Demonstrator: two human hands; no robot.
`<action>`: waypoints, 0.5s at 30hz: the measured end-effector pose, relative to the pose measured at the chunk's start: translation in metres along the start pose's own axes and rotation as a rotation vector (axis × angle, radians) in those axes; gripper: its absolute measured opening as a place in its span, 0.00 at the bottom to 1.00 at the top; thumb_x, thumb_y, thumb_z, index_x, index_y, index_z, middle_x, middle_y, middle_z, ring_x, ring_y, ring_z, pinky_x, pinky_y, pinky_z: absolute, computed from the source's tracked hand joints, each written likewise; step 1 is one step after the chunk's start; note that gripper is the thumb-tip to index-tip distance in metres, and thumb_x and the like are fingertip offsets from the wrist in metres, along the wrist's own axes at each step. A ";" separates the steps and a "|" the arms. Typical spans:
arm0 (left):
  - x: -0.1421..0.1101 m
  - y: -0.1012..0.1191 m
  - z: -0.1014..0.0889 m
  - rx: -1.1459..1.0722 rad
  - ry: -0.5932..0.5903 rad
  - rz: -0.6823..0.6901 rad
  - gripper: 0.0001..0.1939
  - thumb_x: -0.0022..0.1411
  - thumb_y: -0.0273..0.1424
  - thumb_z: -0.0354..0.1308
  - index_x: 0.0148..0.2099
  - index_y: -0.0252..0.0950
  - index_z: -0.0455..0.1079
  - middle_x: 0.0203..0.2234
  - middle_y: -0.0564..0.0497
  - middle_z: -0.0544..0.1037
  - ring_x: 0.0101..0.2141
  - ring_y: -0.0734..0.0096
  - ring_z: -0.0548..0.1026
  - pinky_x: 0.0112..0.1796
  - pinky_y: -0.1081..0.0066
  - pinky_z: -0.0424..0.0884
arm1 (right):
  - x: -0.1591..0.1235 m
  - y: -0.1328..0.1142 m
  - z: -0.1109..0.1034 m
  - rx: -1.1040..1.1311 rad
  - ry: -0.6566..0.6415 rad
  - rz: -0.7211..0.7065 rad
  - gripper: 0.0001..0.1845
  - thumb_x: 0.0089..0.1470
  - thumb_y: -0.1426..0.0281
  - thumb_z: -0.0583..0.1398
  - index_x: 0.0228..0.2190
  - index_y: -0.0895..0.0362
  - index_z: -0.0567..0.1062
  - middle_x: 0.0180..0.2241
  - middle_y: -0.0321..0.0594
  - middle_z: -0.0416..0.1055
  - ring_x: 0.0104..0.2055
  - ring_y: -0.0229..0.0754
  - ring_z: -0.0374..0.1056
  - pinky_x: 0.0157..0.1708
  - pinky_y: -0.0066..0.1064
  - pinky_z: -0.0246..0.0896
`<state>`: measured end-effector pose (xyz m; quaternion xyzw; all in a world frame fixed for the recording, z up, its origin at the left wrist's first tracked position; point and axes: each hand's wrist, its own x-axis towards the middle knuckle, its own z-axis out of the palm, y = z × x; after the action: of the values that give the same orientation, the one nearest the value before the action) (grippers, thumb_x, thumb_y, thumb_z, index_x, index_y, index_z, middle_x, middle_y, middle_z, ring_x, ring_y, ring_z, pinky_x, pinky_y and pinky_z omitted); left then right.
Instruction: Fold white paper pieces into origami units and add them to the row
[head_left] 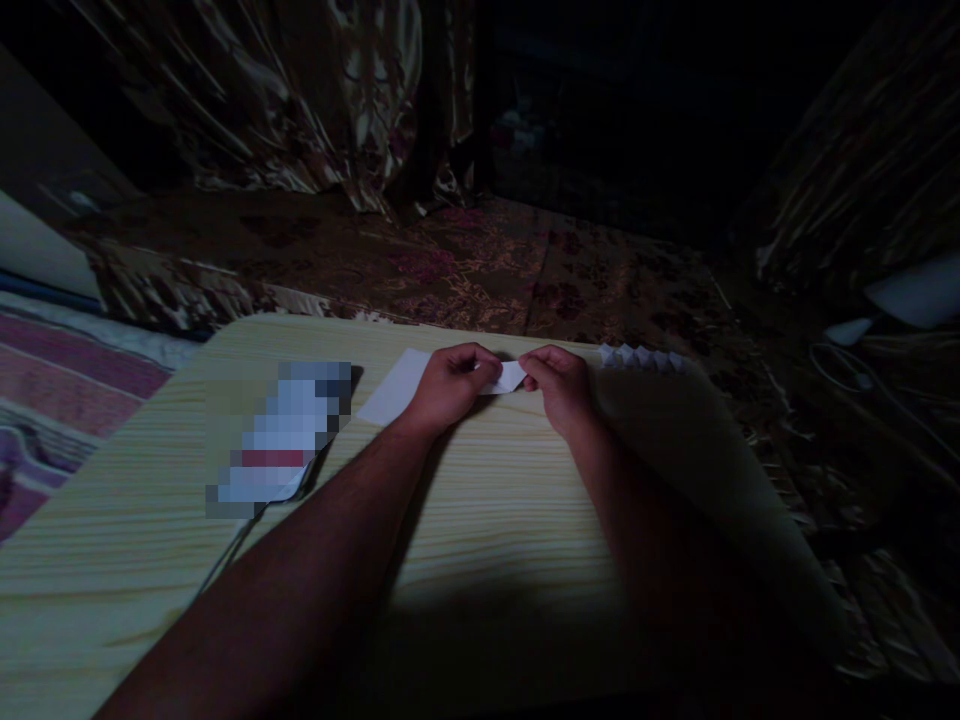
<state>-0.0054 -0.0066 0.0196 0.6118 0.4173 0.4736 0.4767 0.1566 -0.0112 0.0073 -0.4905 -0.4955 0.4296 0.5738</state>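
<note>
Between my two hands is a small piece of folded white paper [511,375], just above the far part of a pale wooden table. My left hand [451,385] pinches its left side with thumb and fingers. On the paper's right corner, the fingertips of my right hand [559,380] are closed. Flat white paper [396,388] lies beside and partly behind my left hand. Farther right, several small folded white paper shapes [641,357] stand in a row near the far edge.
A phone-like device [289,430], its screen blurred out, lies on the table [495,510] at left with a cable [225,555]. Beyond the table are a patterned cover [465,265] and curtains [360,90]. A white lamp-like object [915,290] with a cord is at right.
</note>
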 end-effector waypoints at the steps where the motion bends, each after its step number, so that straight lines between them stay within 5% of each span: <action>1: 0.000 0.000 0.000 0.000 0.005 -0.005 0.11 0.51 0.37 0.62 0.31 0.33 0.75 0.25 0.50 0.76 0.26 0.73 0.70 0.30 0.73 0.65 | 0.000 0.000 0.000 0.016 0.003 -0.005 0.10 0.45 0.63 0.63 0.25 0.58 0.73 0.17 0.31 0.65 0.19 0.32 0.59 0.20 0.25 0.54; 6: 0.002 -0.002 0.000 -0.009 0.120 -0.023 0.11 0.50 0.37 0.62 0.31 0.33 0.75 0.25 0.50 0.77 0.25 0.74 0.70 0.28 0.74 0.65 | 0.002 0.001 0.000 0.140 0.023 -0.048 0.12 0.44 0.63 0.65 0.29 0.55 0.69 0.18 0.28 0.64 0.17 0.31 0.57 0.17 0.24 0.51; 15: 0.005 -0.010 0.003 -0.033 0.153 0.005 0.10 0.51 0.36 0.62 0.32 0.33 0.74 0.23 0.52 0.76 0.22 0.76 0.69 0.24 0.76 0.64 | -0.003 -0.003 0.001 -0.018 -0.012 -0.010 0.11 0.46 0.62 0.62 0.25 0.57 0.71 0.15 0.29 0.63 0.16 0.30 0.55 0.18 0.24 0.49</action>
<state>-0.0026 -0.0007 0.0102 0.5669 0.4430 0.5271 0.4522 0.1555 -0.0149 0.0099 -0.4907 -0.5054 0.4252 0.5683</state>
